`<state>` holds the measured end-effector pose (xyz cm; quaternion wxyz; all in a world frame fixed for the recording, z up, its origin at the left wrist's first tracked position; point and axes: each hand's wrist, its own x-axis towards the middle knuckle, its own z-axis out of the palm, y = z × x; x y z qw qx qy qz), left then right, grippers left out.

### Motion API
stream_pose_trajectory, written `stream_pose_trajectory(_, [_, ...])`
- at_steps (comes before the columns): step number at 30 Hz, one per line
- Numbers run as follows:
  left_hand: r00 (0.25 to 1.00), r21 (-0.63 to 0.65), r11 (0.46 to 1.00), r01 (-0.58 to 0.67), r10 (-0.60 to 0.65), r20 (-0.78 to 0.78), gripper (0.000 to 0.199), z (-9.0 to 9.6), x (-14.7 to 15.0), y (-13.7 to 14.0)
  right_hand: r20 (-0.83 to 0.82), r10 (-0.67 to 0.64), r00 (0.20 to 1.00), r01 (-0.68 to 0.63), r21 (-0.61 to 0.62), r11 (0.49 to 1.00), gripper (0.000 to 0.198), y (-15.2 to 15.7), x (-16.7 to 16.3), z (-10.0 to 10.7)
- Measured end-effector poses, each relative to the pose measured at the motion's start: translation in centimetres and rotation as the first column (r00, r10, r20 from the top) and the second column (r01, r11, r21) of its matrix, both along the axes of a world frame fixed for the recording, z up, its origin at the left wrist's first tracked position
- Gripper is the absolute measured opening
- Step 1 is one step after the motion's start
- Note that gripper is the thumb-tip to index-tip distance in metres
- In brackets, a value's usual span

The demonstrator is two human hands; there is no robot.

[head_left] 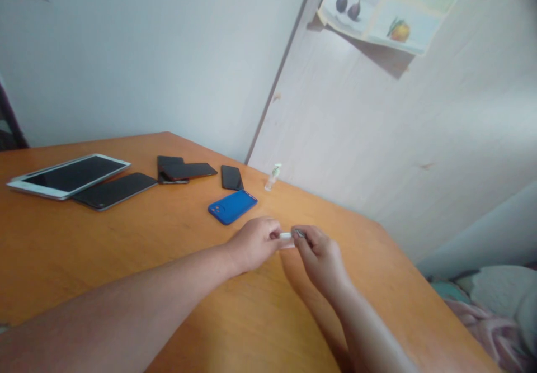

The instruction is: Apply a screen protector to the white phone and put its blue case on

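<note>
the wooden table (168,233) bears a white tablet (71,174) and, partly beneath it, a large dark phone (121,190), both untouched. the left hand (254,244) and right hand (321,253) meet nearer than the blue phone case (232,207) and a clear bottle (271,180), also untouched. smallest is the white item (286,240), pinched between the 2 hands, fingers curled narrow; the handling looks unfinished, since it is not yet put down. both forearms run out of view, overlap obscures the dark stack (188,170), and fingers cover much of the item: whether it is 1 piece or 2, i cannot tell.
</note>
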<state>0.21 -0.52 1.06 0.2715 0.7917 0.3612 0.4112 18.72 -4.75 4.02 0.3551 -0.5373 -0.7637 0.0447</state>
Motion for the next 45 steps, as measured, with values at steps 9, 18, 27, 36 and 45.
stream_pose_trajectory(9, [1.000, -0.031, 0.999, 0.004, -0.004, 0.014, 0.007, -0.2, 0.1, 0.0, -0.036, -0.281, 0.959, 0.281, -0.026, 0.959, 0.034, 1.8, 4.8, -0.4])
stream_pose_trajectory(18, [1.000, -0.014, 1.000, 0.014, -0.014, 0.009, 0.008, -0.1, 0.0, -0.1, -0.044, -0.204, 0.978, 0.202, -0.042, 0.979, 0.034, 1.4, 3.8, -0.2])
stream_pose_trajectory(27, [1.000, -0.004, 1.000, 0.014, -0.014, 0.005, 0.018, 0.0, 0.1, -0.1, -0.037, -0.036, 0.999, 0.037, 0.029, 0.999, 0.029, 0.2, 0.4, -0.6])
stream_pose_trajectory(36, [1.000, -0.025, 1.000, 0.013, -0.012, 0.005, 0.009, 0.0, -0.1, -0.1, -0.049, -0.237, 0.970, 0.235, -0.055, 0.971, 0.033, 1.5, 3.9, -0.1])
stream_pose_trajectory(45, [1.000, -0.029, 0.999, 0.014, -0.014, 0.008, 0.015, 0.1, 0.0, -0.2, -0.028, -0.104, 0.994, 0.105, 0.038, 0.994, 0.029, 0.6, 1.3, -0.5])
